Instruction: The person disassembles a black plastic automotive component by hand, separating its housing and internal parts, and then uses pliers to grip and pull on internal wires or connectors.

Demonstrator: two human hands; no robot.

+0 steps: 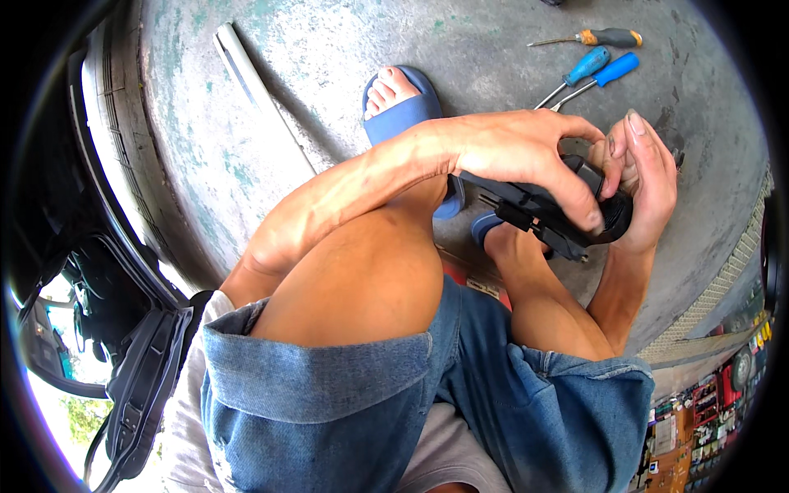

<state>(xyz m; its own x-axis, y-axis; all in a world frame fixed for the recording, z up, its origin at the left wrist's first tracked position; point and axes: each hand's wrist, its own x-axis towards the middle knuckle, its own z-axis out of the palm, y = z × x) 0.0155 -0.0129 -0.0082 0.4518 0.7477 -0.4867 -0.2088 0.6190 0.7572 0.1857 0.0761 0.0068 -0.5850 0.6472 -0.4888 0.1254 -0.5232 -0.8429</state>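
Note:
My left hand (522, 148) reaches across from the left, its fingers wrapped over a black plastic part (538, 215). This part has short prongs along one side and a rounded, ribbed end at the right. On the right, my right hand (653, 177) holds the rounded end. Its thumb and fingertips are bent together at the top of the part, and whether they pinch something small there I cannot tell. The part is held in the air above my lower legs, tilted down to the right. My left hand and fingers hide some of its upper face.
Beyond my hands on the concrete floor lie an orange-and-black screwdriver (612, 38) and two blue-handled tools (588, 66). A long pale strip (255, 86) lies at the left, near my blue sandal (403, 117). A vehicle (115, 304) stands at far left; crowded shelves (707, 411) at lower right.

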